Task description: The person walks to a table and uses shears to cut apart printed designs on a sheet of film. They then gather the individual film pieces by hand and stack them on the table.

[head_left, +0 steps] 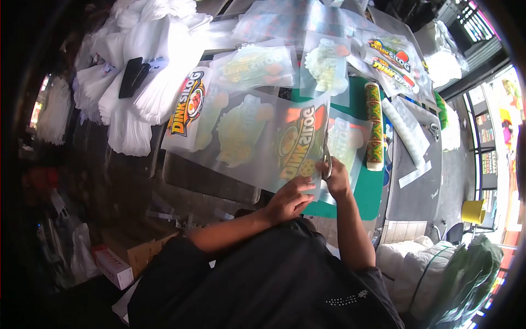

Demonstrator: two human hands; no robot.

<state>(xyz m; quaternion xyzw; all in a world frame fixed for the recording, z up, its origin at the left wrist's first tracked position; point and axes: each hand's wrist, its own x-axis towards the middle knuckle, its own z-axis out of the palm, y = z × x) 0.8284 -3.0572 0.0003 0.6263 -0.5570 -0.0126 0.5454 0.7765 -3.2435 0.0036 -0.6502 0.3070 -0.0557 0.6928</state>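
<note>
My right hand (337,176) is closed round the handles of a pair of scissors (328,147), whose blades point away from me along the right edge of a translucent printed sheet (244,153). The sheet carries a "DINKSILOG" logo near the blades and paler prints further left. My left hand (290,196) is at the sheet's near edge, its fingers curled on it just left of the scissors. Partly under the sheet lies a green cutting mat (364,192). A white piece with a bright logo (186,107) shows at the sheet's left end.
Large stacks of white plastic bags (145,82) fill the left, with a black phone-like object (133,77) on them. More printed sheets (255,66) lie at the back. A patterned roll (373,126) and a clear roll (406,131) lie right. White sacks (411,268) stand lower right.
</note>
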